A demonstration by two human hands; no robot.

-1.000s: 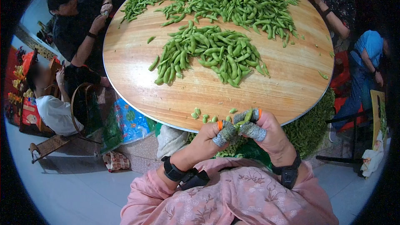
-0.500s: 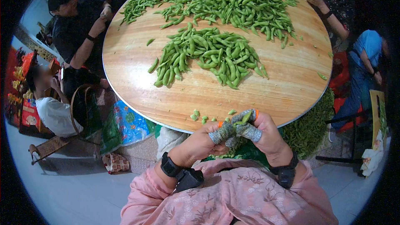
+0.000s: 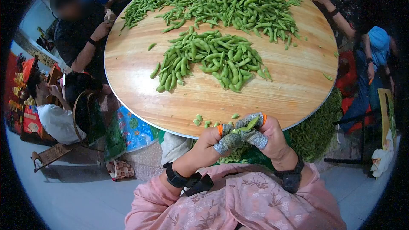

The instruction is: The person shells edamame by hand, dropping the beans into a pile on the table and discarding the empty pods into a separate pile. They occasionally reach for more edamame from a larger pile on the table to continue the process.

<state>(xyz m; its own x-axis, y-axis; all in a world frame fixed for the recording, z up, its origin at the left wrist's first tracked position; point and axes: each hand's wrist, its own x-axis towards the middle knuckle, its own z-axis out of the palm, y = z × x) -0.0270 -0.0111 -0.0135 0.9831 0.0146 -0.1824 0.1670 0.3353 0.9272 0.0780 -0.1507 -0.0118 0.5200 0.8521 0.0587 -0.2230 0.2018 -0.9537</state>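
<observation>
A green edamame pod (image 3: pixel 254 122) is pinched between my two hands, just off the table's near edge. My left hand (image 3: pixel 211 140) closes on its left end; grey finger sleeves cover some fingertips. From the other side, my right hand (image 3: pixel 275 139) grips it with similar sleeved fingers. Part of the pod is hidden by the fingers. Several shelled beans (image 3: pixel 197 120) lie on the wood beside my left hand. More pale green beans (image 3: pixel 233 156) show below my hands. A small heap of pods (image 3: pixel 234 70) sits farther in on the table.
The round wooden table (image 3: pixel 140 72) carries a large pile of pods (image 3: pixel 230 4) at its far side. A heap of green pods (image 3: pixel 317 132) lies low on the right. Other people sit around, including a person in black (image 3: pixel 74 30) and one in white (image 3: pixel 59 121).
My hands have shifted slightly, and the pod now points more up and right. At far right, a person in blue has moved an arm. The heaps look unchanged.
</observation>
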